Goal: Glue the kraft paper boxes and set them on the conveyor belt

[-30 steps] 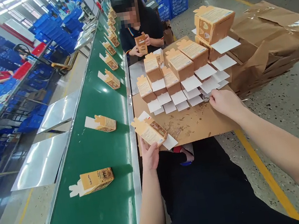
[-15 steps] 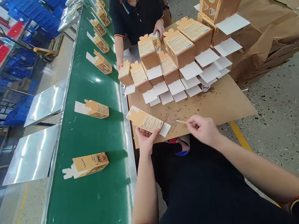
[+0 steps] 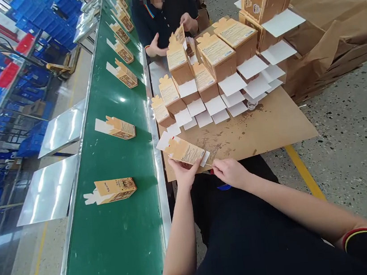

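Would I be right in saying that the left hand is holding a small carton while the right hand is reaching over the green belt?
Not quite: the right hand is misplaced. The head view shows it by the white flap of the held carton, pinching a thin strip. The left hand is indeed holding that carton.

Bright, cool light puts white glare on the green belt (image 3: 116, 245) and metal sheets (image 3: 48, 191).

Head-worn view — forward and down (one camera)
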Tool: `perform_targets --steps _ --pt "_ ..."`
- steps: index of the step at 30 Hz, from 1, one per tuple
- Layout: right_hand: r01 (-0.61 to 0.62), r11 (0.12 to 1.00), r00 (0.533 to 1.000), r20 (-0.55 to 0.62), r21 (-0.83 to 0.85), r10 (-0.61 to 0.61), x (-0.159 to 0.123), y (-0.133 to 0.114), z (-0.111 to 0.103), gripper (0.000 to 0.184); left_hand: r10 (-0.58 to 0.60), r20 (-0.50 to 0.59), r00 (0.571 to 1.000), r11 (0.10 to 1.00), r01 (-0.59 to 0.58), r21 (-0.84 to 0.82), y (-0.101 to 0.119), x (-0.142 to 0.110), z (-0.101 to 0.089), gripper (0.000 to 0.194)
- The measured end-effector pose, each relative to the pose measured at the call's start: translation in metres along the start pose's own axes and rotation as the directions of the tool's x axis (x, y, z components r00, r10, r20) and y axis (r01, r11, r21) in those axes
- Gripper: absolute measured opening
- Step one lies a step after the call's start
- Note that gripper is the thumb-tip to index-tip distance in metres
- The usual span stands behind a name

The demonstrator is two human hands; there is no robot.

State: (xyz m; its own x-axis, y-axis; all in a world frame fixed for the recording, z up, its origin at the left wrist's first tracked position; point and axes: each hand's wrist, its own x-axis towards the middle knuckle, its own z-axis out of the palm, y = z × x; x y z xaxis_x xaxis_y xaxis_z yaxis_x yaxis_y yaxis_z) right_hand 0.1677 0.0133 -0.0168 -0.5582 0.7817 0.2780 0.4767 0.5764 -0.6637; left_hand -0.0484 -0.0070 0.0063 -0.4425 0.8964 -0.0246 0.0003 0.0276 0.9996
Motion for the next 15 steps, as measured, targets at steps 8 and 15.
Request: perform_targets --steps 8,15 --pt "-0.204 0.935 0.965 -0.104 0.290 0.242 -0.021 0.004 -0.045 0.019 0.083 -0.097 0.992 0.961 -0.054 0.272 -0.013 -0.014 0.004 0.100" --pt "-0.333 0.859 0.896 -0.155 0.388 0.417 -0.040 0.003 -0.065 0.029 0.045 -0.131 0.990 0.939 0.002 0.343 -0.015 -0.019 0.005 0.089"
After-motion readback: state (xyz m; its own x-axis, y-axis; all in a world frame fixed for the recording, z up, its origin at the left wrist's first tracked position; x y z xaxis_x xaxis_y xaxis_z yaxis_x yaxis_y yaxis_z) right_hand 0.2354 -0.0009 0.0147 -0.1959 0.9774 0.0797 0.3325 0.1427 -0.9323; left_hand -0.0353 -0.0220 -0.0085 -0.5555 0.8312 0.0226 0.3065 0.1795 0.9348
